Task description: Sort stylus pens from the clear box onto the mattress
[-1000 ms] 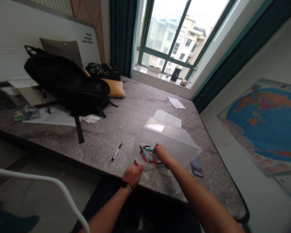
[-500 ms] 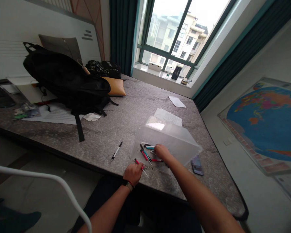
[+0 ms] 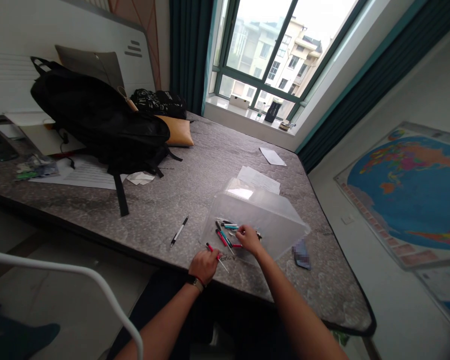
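My left hand (image 3: pixel 203 265) rests at the near edge of the mattress, closed around a red pen (image 3: pixel 209 247) whose thin pale end points towards me. To its right, a clear plastic box (image 3: pixel 275 212) lies tipped with its opening facing me. Several pens (image 3: pixel 224 238) in red, teal and black lie in a loose heap at that opening. My right hand (image 3: pixel 248 239) is at the heap's right side, thumb and fingers pinched together. Whatever sits between those fingertips is too small to make out. A white and black pen (image 3: pixel 179 231) lies apart, left of the box.
A large black backpack (image 3: pixel 97 120) sits at the left, with a tan pouch (image 3: pixel 178 131) behind it. Papers (image 3: pixel 259 179) lie beyond the box. A phone (image 3: pixel 302 255) is to its right. A white curved metal rail (image 3: pixel 93 277) crosses the lower left.
My right hand has drawn back slightly towards me from the pens, and its fingers now show pinched. My left hand keeps hold of the red pen. The view has shifted a little.
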### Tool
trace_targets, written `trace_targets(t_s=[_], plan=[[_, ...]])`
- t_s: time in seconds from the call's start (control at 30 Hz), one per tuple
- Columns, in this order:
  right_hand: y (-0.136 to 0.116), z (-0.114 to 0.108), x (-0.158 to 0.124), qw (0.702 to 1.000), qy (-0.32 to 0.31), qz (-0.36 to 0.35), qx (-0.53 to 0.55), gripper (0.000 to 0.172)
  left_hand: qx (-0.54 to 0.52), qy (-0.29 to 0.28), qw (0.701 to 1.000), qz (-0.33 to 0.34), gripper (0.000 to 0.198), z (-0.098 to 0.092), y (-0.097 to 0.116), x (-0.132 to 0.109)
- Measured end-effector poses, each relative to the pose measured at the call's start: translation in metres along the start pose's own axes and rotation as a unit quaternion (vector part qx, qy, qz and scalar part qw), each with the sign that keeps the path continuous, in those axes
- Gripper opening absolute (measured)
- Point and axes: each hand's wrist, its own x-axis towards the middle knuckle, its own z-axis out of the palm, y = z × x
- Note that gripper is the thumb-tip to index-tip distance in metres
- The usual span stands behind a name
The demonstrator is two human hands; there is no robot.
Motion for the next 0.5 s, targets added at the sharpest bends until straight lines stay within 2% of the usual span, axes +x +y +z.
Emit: trace_targets(t_s=[0.03, 0.07, 0.13, 0.17, 0.23, 0.33, 0.5], plan=[[-0.003, 0.007, -0.017, 0.999, 0.015, 0.011, 0.050, 0.026, 0.000, -0.005, 1.000, -0.003, 0.027, 0.000, 0.000, 0.000], [-0.006, 0.015, -0.036, 0.973, 0.051, 0.041, 0.220, 0.025, -0.001, -0.010, 1.000, -0.006, 0.028, 0.000, 0.000, 0.000], [-0.013, 0.036, -0.077, 0.860, 0.068, 0.078, 0.500, 0.021, -0.005, -0.017, 1.000, -0.012, 0.029, 0.000, 0.001, 0.001], [-0.017, 0.046, -0.096, 0.807, 0.061, 0.091, 0.581, 0.021, -0.007, -0.020, 1.000, -0.014, 0.029, -0.001, 0.001, 0.001], [-0.026, 0.065, -0.127, 0.742, 0.050, 0.121, 0.658, 0.025, -0.010, -0.027, 0.999, -0.019, 0.029, -0.002, 0.002, 0.001], [-0.038, 0.082, -0.148, 0.700, 0.093, 0.135, 0.695, 0.027, -0.007, -0.036, 0.999, -0.022, 0.031, -0.005, 0.003, 0.002], [-0.051, 0.091, -0.141, 0.675, 0.171, 0.135, 0.705, 0.029, 0.008, -0.039, 0.999, -0.021, 0.034, -0.009, 0.005, 0.002]])
